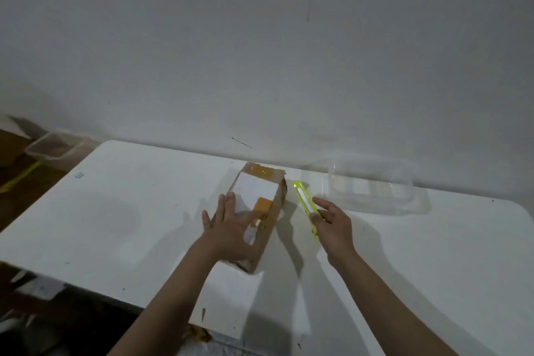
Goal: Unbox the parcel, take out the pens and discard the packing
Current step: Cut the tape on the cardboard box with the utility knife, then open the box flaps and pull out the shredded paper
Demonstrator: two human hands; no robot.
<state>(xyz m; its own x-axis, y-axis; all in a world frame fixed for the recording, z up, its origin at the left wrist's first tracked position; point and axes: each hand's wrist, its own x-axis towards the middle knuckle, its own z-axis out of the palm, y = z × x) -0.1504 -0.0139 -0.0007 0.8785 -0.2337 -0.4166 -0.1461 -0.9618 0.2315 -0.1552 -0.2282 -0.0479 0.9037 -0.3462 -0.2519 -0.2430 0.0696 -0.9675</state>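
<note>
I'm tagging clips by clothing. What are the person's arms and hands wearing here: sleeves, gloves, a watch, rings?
Nothing shows on either. The left hand and right hand are bare, with no gloves, and no rings or watch visible. Both forearms are uncovered as far as the picture's lower edge, so no sleeve is in view.

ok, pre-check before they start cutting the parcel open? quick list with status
1. Parcel steadied: ok, left hand lies flat on its top with straight fingers.
2. Parcel sealed: ok, tape still covers the far end, flaps closed.
3. Utility knife in hand: not ok, right hand only touches the green handle on the table, no full grip yet.
4. Blade state: cannot tell, the tip is too small to read.
5. Cut path clear of fingers: not ok, the left hand covers the near half of the top.
6. Place for the pens: ok, clear plastic tray sits open beyond the knife.
</note>
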